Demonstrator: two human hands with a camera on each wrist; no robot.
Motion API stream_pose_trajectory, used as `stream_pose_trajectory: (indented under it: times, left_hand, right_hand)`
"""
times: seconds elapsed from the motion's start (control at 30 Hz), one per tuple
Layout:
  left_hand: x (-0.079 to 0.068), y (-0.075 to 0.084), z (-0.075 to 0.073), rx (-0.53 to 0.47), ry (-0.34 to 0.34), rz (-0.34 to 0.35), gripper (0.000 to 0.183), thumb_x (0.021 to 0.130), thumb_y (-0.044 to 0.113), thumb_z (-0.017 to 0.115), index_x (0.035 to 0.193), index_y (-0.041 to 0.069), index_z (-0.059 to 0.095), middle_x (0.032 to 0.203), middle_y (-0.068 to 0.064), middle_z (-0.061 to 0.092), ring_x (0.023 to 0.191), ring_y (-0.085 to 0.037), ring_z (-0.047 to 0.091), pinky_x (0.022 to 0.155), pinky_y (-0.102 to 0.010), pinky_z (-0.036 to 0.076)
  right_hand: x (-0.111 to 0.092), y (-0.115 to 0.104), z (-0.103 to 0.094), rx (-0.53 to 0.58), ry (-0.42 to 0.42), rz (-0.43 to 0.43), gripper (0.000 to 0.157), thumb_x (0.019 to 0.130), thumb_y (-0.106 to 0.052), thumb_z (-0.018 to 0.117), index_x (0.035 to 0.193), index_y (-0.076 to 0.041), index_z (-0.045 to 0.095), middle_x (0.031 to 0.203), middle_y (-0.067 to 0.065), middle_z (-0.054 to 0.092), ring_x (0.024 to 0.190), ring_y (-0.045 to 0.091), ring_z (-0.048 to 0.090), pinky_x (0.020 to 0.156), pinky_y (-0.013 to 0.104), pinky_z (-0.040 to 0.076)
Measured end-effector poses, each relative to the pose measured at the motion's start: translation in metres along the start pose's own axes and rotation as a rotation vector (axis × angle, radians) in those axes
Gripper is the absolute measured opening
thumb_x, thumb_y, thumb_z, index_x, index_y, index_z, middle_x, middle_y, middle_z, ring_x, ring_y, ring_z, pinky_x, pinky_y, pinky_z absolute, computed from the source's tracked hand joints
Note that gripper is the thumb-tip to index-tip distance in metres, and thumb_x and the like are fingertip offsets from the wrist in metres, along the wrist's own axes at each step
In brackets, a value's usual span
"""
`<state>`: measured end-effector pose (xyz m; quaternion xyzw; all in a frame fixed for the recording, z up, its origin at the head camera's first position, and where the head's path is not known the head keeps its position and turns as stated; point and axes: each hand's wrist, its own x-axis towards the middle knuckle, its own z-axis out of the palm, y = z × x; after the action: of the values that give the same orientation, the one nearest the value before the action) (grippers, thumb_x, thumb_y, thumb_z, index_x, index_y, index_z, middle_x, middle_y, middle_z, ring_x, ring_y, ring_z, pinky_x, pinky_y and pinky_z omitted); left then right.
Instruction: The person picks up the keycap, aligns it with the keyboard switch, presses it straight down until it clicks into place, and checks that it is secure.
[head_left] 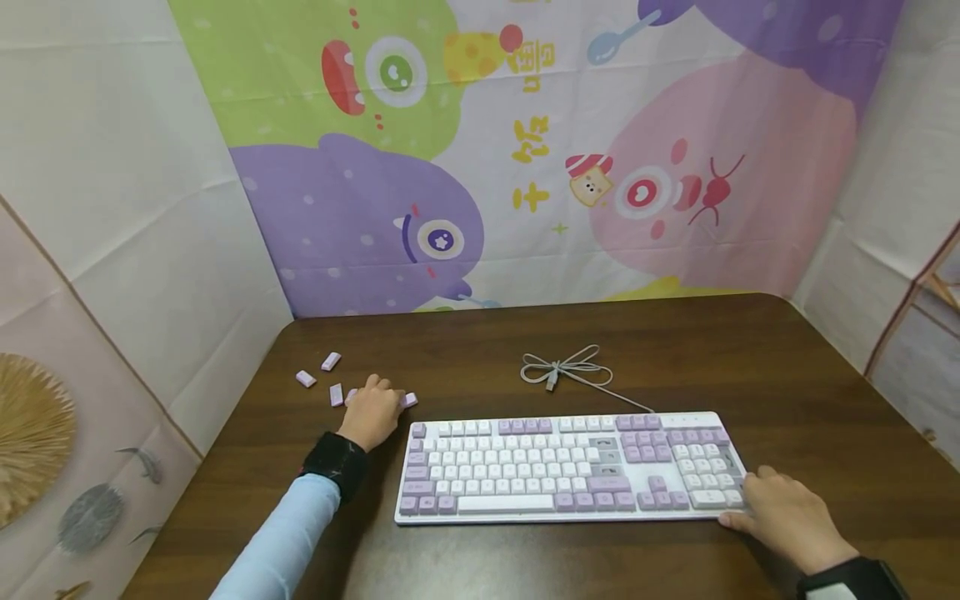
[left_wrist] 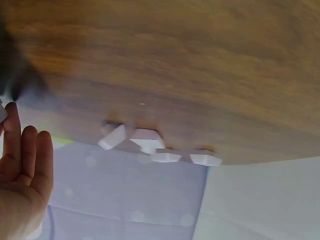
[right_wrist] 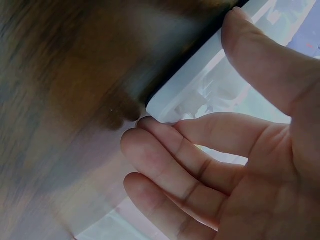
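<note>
Dk brown wood-grain table [head_left: 450, 346] w/ kb [head_left: 510, 472] + loose keycaps [head_left: 331, 361]
Full-size kb, white/purple w/ a few gray keys, lies flat on it tbh. Gray cable [head_left: 557, 367] runs off its back edge, bundled in loops behind, plug [head_left: 552, 382] showing. Pale purple caps scattered back-left, some spaced apart, others partly hidden so can't give an exact no.

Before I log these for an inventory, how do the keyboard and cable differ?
The keyboard is a broad, flat slab; the cable is thin and gathered in loops. The keyboard is mainly white and purple; the cable is pale grey. The right hand holds the keyboard; no hand touches the cable. Both lie on the table.
</note>
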<state>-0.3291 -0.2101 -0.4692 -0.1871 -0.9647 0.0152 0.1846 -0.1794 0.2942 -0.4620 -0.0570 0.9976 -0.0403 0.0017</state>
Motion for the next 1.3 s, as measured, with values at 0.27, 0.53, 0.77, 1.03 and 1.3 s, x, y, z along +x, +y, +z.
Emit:
stream_pose_trajectory:
  times: [0.27, 0.53, 0.77, 1.03, 1.3]
  left_hand:
    - [0.001, 0.014, -0.004, -0.020, -0.037, 0.025, 0.013, 0.080, 0.007, 0.071, 0.093, 0.006, 0.076, 0.084, -0.013, 0.067, 0.082, -0.027, 0.055, 0.059, -0.038, 0.052]
    - [0.008, 0.028, -0.011, -0.110, -0.114, -0.056, 0.016, 0.082, 0.010, 0.072, 0.098, 0.008, 0.075, 0.092, -0.010, 0.063, 0.088, -0.025, 0.057, 0.062, -0.040, 0.053]
    - [0.020, 0.067, -0.026, -0.226, -0.011, 0.009, 0.012, 0.083, 0.008, 0.069, 0.094, 0.009, 0.074, 0.085, -0.008, 0.065, 0.082, -0.024, 0.061, 0.057, -0.040, 0.051]
    - [0.041, 0.144, -0.045, -0.282, 0.013, 0.213, 0.015, 0.085, 0.015, 0.068, 0.100, 0.015, 0.074, 0.088, -0.001, 0.070, 0.082, -0.018, 0.065, 0.058, -0.032, 0.051]
    - [0.059, 0.209, -0.053, -0.225, -0.044, 0.294, 0.012, 0.085, 0.026, 0.070, 0.096, 0.025, 0.072, 0.089, 0.012, 0.074, 0.083, -0.008, 0.067, 0.058, -0.024, 0.047]
  right_hand:
    - [0.001, -0.001, 0.002, -0.013, -0.020, 0.005, 0.047, 0.071, -0.039, 0.078, 0.084, 0.002, 0.061, 0.079, 0.011, 0.056, 0.068, 0.026, 0.057, 0.058, 0.044, 0.047]
    - [0.002, -0.002, 0.001, -0.014, -0.024, -0.001, 0.045, 0.072, -0.038, 0.078, 0.083, 0.002, 0.061, 0.078, 0.010, 0.056, 0.067, 0.022, 0.055, 0.057, 0.041, 0.045]
    - [0.001, -0.003, -0.001, -0.010, -0.022, 0.004, 0.042, 0.071, -0.037, 0.079, 0.081, 0.000, 0.061, 0.077, 0.009, 0.056, 0.065, 0.020, 0.053, 0.056, 0.039, 0.043]
    - [0.004, 0.000, 0.002, -0.005, -0.027, 0.019, 0.043, 0.071, -0.037, 0.079, 0.081, 0.001, 0.061, 0.077, 0.010, 0.057, 0.066, 0.023, 0.055, 0.056, 0.042, 0.044]
    - [0.008, -0.001, -0.004, 0.006, -0.076, 0.016, 0.043, 0.074, -0.038, 0.078, 0.082, 0.001, 0.063, 0.077, 0.010, 0.058, 0.066, 0.021, 0.054, 0.056, 0.041, 0.044]
